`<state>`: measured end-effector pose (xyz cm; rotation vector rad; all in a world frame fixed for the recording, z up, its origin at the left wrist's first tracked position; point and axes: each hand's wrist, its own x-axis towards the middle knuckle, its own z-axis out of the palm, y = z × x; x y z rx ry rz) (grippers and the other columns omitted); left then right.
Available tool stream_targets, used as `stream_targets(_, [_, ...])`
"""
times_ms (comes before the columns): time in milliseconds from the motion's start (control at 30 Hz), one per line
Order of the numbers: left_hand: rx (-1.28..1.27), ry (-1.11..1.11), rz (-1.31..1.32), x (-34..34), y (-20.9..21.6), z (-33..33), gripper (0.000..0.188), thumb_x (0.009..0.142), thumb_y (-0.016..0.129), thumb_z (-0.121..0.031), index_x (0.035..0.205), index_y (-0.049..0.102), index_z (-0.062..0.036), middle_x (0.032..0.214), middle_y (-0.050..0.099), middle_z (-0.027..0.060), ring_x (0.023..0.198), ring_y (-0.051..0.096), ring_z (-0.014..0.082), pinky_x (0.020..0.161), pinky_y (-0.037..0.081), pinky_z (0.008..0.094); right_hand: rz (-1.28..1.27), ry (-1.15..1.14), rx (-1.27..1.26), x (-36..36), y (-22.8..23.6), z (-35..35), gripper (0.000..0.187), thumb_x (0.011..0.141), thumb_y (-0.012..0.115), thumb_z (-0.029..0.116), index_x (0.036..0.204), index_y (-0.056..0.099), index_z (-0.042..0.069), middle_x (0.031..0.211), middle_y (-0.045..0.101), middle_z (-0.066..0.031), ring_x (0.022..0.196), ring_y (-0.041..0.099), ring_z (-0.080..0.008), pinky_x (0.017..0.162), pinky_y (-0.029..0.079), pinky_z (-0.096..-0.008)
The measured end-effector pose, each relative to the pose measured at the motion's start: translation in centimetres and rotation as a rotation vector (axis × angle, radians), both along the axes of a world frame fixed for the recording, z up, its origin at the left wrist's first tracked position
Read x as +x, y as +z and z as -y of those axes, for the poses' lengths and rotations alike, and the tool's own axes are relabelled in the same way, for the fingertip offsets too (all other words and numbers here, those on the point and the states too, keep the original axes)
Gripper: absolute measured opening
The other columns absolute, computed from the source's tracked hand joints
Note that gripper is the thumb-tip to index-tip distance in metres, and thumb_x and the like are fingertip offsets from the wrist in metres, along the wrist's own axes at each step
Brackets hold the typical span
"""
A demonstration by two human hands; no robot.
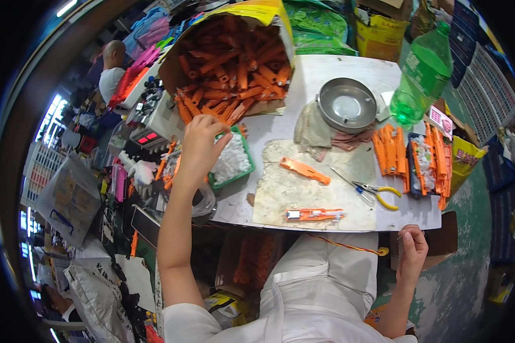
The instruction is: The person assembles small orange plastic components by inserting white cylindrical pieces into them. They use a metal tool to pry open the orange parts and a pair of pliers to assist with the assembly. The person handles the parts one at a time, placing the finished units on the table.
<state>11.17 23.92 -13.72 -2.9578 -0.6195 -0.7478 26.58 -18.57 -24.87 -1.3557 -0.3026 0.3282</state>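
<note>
The left hand (207,134) is hovering between the heaped orange parts (234,68) and the green tray (234,180), fingers bending inward; the right hand (413,248) is curling by the front edge of the counter (234,211); I cannot tell whether either is pinching anything. Two orange pieces (305,170) are lying on the mat (274,186), probably for easy reach. The yellow bag (260,10) is facing the person, holding the heap; the tray is holding white bits (232,157).

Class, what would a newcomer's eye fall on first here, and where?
Probably the heap of orange parts in the yellow bag at the far left of the table, beyond the left hand. Next, perhaps, the green bottle, right of the steel bowl.
</note>
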Motion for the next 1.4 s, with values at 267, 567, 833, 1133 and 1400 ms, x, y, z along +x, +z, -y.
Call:
stream_targets(267, [-0.023,-0.017,-0.071,-3.5,-2.5,-0.3,0.014,0.074,0.071,-0.016,0.083,0.068,-0.0053,0.092,0.058,0.0055,0.101,0.051,0.0252,0.09,0.037,0.0394,0.087,0.173,-0.097,-1.8,1.9,-5.1,0.014,0.086,0.061,0.011,0.078,0.054,0.001,0.083,0.05,-0.0024,0.079,0.045,-0.0103,0.075,0.034,-0.0226])
stream_targets(567, [0.073,-0.08,-0.081,-2.4,-3.8,-1.1,0.011,0.073,0.071,-0.016,0.08,0.068,-0.0075,0.094,0.057,0.0046,0.106,0.049,0.0249,0.095,0.035,0.0407,0.096,0.181,-0.166,-3.0,1.7,-5.2,0.011,0.084,0.064,0.008,0.08,0.057,0.0,0.085,0.052,-0.0023,0.079,0.046,-0.0092,0.072,0.037,-0.0212])
stream_targets(833, [-0.133,-0.163,0.07,-2.5,-2.3,0.2,0.01,0.072,0.071,-0.012,0.078,0.066,-0.0044,0.09,0.059,0.0057,0.103,0.051,0.0254,0.094,0.037,0.0395,0.085,0.199,-0.141,-3.6,2.6,-5.4,0.008,0.082,0.064,0.004,0.08,0.058,-0.001,0.085,0.053,-0.0039,0.08,0.048,-0.0105,0.072,0.039,-0.0221])
stream_targets(1133, [-1.701,-0.436,0.509,-0.3,-5.9,16.8,0.005,0.084,0.066,-0.006,0.084,0.063,-0.0023,0.103,0.063,0.0118,0.116,0.051,0.0266,0.101,0.035,0.041,0.581,0.171,0.069,-5.7,6.0,-11.0,0.009,0.081,0.066,0.002,0.089,0.061,0.0,0.09,0.062,-0.0121,0.084,0.06,-0.0201,0.075,0.047,-0.0281])
stream_targets(1400, [-1.637,-0.4,0.7,0.9,-6.6,20.9,0.004,0.084,0.064,0.001,0.088,0.061,0.0002,0.102,0.066,0.0187,0.114,0.055,0.0282,0.097,0.044,0.0389,0.778,0.067,0.062,-5.3,4.9,-11.3,0.013,0.081,0.068,0.004,0.092,0.061,0.003,0.089,0.066,-0.012,0.08,0.064,-0.0226,0.071,0.05,-0.0294])
